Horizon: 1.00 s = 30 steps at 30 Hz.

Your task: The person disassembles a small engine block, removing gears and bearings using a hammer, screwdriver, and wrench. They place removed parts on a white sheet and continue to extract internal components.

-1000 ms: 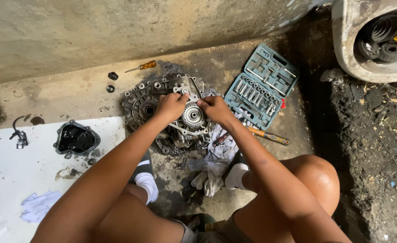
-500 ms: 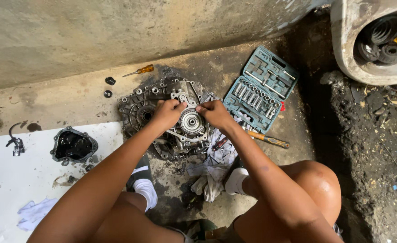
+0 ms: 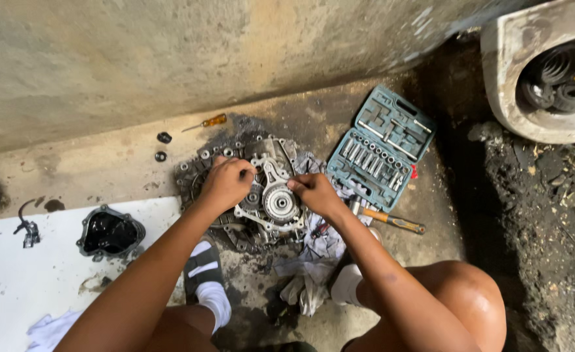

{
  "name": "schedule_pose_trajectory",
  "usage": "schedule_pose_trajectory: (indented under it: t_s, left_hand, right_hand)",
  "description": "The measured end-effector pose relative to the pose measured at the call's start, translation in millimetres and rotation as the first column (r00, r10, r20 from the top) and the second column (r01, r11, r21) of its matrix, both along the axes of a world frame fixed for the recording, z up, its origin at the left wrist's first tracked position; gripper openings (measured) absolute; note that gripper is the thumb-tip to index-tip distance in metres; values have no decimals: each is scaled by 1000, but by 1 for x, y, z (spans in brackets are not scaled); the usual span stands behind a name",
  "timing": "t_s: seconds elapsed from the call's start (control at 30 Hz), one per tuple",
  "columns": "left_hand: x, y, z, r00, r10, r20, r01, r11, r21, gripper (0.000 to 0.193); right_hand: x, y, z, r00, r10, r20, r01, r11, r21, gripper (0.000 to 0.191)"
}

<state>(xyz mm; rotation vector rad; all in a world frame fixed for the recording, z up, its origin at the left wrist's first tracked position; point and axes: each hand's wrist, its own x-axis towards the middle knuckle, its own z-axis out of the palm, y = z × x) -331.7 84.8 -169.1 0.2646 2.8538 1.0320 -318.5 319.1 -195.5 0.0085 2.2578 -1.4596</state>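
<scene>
Left hand [image 3: 225,184] and right hand [image 3: 312,193] pinch the greasy gear housing [image 3: 261,195] edges, fingers curled; oily grip could slip, pinching fingertips.

Place: informal repair workshop, work done on the ground.
Landmark: greasy metal gear housing [image 3: 248,195] lying on an oil-stained concrete floor [image 3: 105,163].
Right of housing: open teal socket set case [image 3: 382,146]; wooden-handled hammer [image 3: 392,220] just below it.
Above-left of housing: orange-handled screwdriver [image 3: 206,122].
Left of housing: black cover part [image 3: 110,232] on a white sheet [image 3: 14,287].
Behind housing: bare concrete wall [image 3: 170,52].
</scene>
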Motion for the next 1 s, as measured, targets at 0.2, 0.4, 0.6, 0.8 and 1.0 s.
schedule_pose_trajectory:
  t_s: [0.2, 0.4, 0.6, 0.8, 1.0]
  left_hand:
    - [-19, 0, -3, 996, 17, 89, -37, 973, 229, 30]
    - [-39, 5, -18, 981, -81, 175, 18, 942, 335, 29]
    - [-54, 3, -32, 975, -135, 175, 62, 927, 371, 24]
    - [-62, 4, -42, 977, -171, 124, 142, 967, 210, 19]
    - [-59, 1, -44, 962, -184, 204, 162, 980, 119, 22]
  right_hand:
    - [1, 5, 2, 993, 18, 119, -30, 995, 100, 32]
    - [-1, 6, 9, 997, 62, 47, -64, 996, 53, 29]
    - [-2, 6, 22, 973, 79, 219, -126, 970, 210, 33]
    - [-9, 10, 14, 977, 141, 158, -163, 976, 141, 33]
    - [-10, 8, 8, 976, 135, 171, -152, 984, 90, 34]
